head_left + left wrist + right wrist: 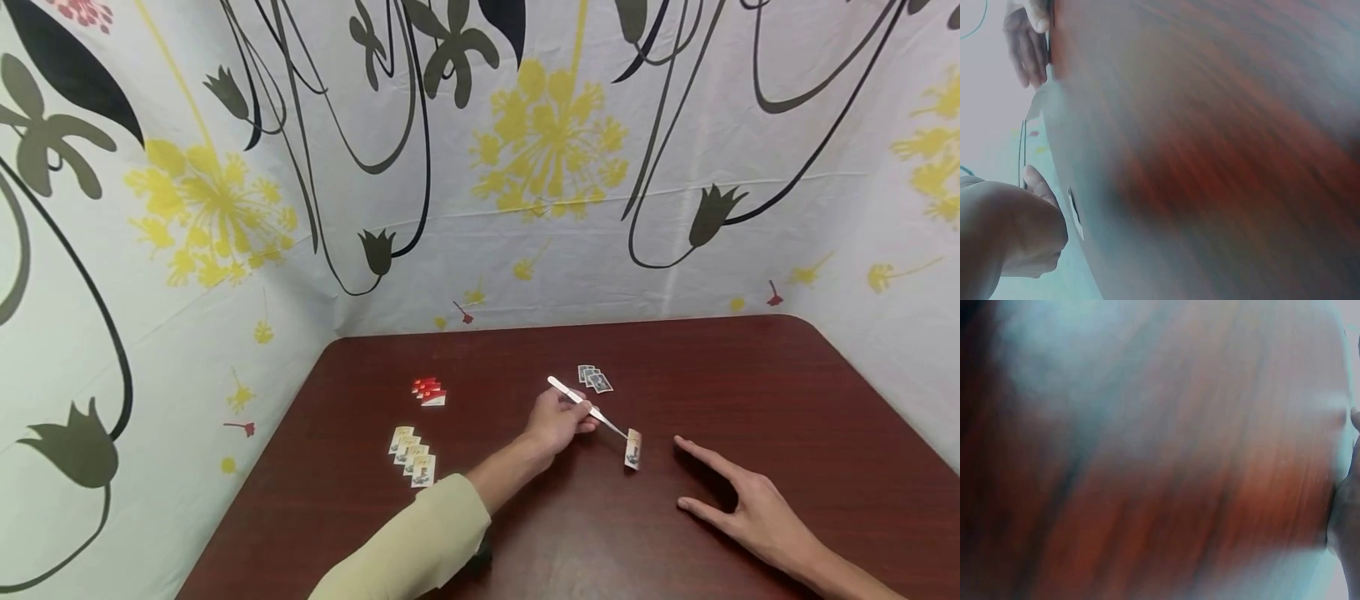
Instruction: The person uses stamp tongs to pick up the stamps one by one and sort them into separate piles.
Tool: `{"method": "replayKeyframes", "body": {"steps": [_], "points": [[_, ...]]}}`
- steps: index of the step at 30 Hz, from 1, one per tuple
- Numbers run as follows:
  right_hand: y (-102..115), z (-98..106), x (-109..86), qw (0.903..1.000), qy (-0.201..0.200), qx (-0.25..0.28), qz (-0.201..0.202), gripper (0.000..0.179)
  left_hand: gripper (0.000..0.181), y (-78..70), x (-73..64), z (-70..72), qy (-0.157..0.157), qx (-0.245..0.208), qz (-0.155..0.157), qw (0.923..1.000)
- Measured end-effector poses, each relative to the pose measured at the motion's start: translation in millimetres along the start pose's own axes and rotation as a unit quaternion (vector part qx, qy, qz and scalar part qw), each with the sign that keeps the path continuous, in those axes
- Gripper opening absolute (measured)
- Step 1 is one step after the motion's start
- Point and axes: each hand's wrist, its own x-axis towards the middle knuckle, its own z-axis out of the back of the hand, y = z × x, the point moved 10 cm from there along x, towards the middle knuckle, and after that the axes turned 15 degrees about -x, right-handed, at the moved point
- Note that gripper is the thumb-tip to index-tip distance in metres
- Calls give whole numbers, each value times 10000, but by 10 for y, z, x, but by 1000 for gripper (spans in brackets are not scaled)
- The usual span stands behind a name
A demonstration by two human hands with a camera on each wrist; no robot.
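In the head view my left hand (557,423) holds white tweezers (562,387) between thumb and fingers, their thin tips pointing down to the right. The tips meet the upper left edge of a small stamp-like paper (633,451) with a yellowish print. This paper looks tilted, with a dark shadow under its lower end; how far it is off the table cannot be made out. To its right, my right hand (753,507) is spread, thumb apart from the fingers, holding nothing. The left wrist view shows my left hand (1032,234) at the edge.
On the dark red wooden table (525,533), overlapping yellowish papers (412,457) lie at the left. Red-and-white ones (429,392) lie behind them, and grey ones (595,378) beyond my left hand. Patterned white cloth (450,192) hangs behind the table.
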Motion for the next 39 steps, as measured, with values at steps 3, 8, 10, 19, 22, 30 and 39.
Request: {"method": "replayKeyframes", "body": {"steps": [3,8,10,19,22,30,39], "points": [[-14,-25,-13,9999,138,72,-59,83,12,-70,8,122,53,10,-41,10000],[-30,-38,-18,9995,244,154,-86,85,15,-172,-6,315,5,94,-46,9999],[-39,-37,-22,9995,257,148,-80,86,16,-183,-13,368,-36,113,-50,9999],[-21,-62,-36,9996,266,4,100,82,13,-66,-60,407,-146,282,-4,9995],[19,-75,-35,9994,279,-127,189,80,11,-33,-61,384,-171,389,-49,9991],[232,-60,83,9979,48,-299,576,71,19,-54,5,319,-238,509,-130,9983],[500,-168,153,9952,242,-254,909,53,17,-6,64,257,-238,606,-64,9979]]}}
